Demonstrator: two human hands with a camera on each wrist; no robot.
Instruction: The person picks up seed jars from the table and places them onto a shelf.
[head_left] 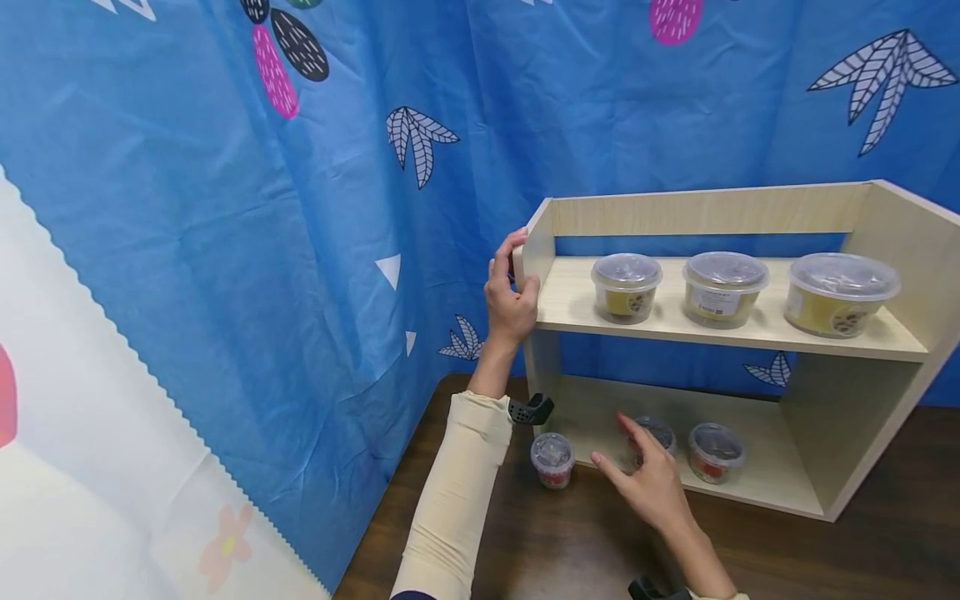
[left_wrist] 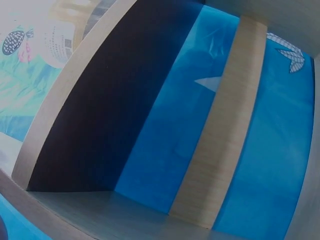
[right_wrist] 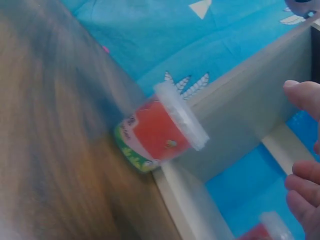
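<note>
My left hand [head_left: 512, 304] grips the left side panel of a pale two-tier wooden shelf [head_left: 720, 210] at its upper front edge. My right hand [head_left: 651, 483] is in front of the lower tier, thumb and fingers apart with nothing between them. Its fingers partly cover a small lidded plastic tub [head_left: 660, 435] on the lower board. A second small tub [head_left: 716, 454] with a red label stands to its right. Another red-labelled tub [head_left: 552, 460] stands on the table by the shelf's left front corner; the right wrist view shows this tub [right_wrist: 157, 131] close up.
On the upper tier stand three larger yellow-labelled tubs with clear lids: a left one [head_left: 627, 287], a middle one [head_left: 724, 289] and a wider right one [head_left: 842, 293]. A dark wooden table [head_left: 540, 546] carries the shelf. Blue patterned curtain [head_left: 337, 217] hangs behind and to the left.
</note>
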